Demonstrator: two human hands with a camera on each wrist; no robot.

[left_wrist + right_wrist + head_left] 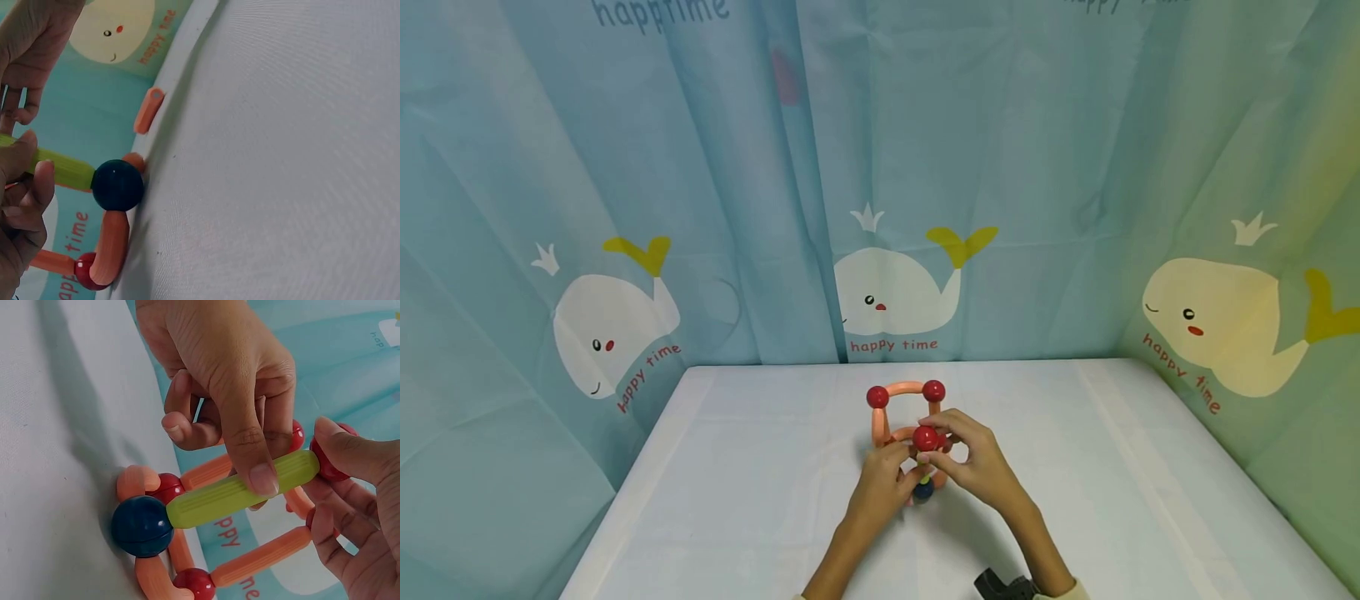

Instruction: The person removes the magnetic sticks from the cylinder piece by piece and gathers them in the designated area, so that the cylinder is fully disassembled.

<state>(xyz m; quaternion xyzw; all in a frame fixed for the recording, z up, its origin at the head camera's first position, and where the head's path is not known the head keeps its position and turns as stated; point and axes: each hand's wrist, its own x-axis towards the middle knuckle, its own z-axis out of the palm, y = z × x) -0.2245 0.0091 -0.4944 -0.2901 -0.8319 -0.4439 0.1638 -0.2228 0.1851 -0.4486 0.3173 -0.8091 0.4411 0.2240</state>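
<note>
A frame of orange rods [878,427] and red balls [933,391] stands on the white table. At its near side a lime-green rod [194,509] rises from a dark blue ball [142,526], with a red ball [925,438] at its upper end. My left hand [880,485] pinches the green rod between thumb and fingers. Above it, my right hand [983,462] holds the red ball with thumb and fingers. A curved orange rod [112,244] meets the blue ball from the side. The hands hide part of the frame in the head view.
The white table [737,492] ends at a blue-green curtain [1030,167] printed with whales, which stands behind and along both sides. A black device [1003,586] sits by my right wrist at the lower edge.
</note>
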